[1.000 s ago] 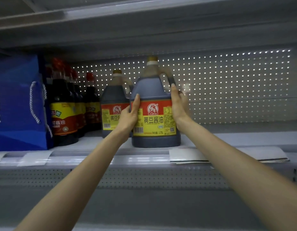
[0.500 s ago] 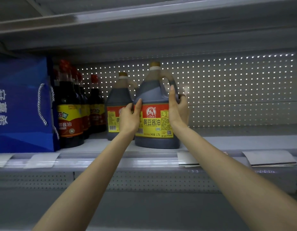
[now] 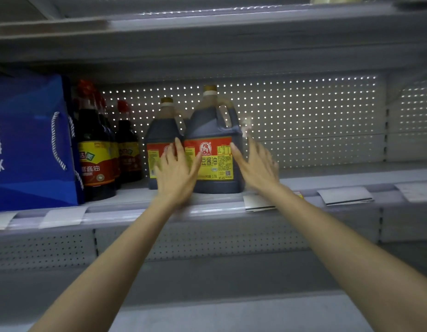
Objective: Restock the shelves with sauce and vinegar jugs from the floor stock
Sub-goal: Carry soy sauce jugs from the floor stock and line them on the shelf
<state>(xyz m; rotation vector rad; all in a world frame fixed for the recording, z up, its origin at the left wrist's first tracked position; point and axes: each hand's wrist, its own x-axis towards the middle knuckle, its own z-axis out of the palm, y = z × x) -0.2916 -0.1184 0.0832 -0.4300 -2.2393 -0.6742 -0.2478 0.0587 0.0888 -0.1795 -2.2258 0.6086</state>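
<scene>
A dark soy sauce jug (image 3: 213,130) with a red and yellow label and a gold cap stands upright on the shelf (image 3: 327,178). A second, like jug (image 3: 160,137) stands just behind it to the left. My left hand (image 3: 176,173) is in front of the front jug's left side, fingers spread and straight, partly covering the label. My right hand (image 3: 255,166) is at the jug's right side, fingers spread, blurred, and I cannot tell if it still touches. Neither hand grips anything.
Several slim soy sauce bottles (image 3: 95,149) with red caps stand left of the jugs. A blue gift bag (image 3: 28,140) with rope handles is at the far left. Price tags (image 3: 344,195) hang on the shelf's front rail. Right of the jugs the shelf is bare.
Both hands let go of the front jug and drew back toward me with fingers spread. The jug stays standing on the shelf. The camera has moved closer.
</scene>
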